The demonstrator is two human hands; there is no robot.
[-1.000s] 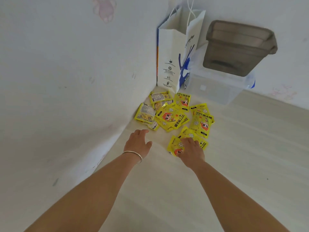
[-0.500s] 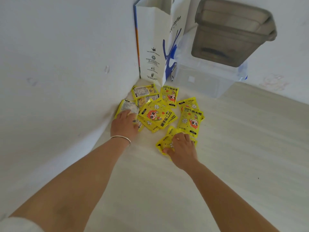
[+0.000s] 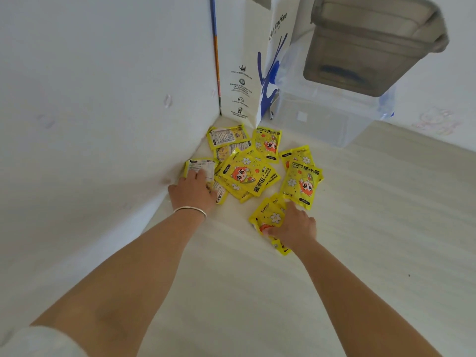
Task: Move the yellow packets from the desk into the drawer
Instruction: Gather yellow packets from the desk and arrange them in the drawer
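Several yellow hand-warmer packets [image 3: 247,173] lie scattered in the corner of a pale wooden desk [image 3: 373,215] against the white wall. My left hand [image 3: 192,193], with a silver bracelet on the wrist, rests on the leftmost packet [image 3: 199,167], fingers spread over its white back side. My right hand [image 3: 295,224] presses on the nearest packet [image 3: 269,216], thumb and fingers curled around its lower edge. The drawer is not in view.
A white paper bag [image 3: 244,73] with blue print stands in the corner behind the packets. A clear plastic box [image 3: 324,117] sits to its right, with a grey tub [image 3: 371,45] stacked on top. Wall closes off the left side.
My left hand reached forward from the bare desk onto the leftmost packet. My right hand stayed on the near packet and curled tighter around it. The view moved closer.
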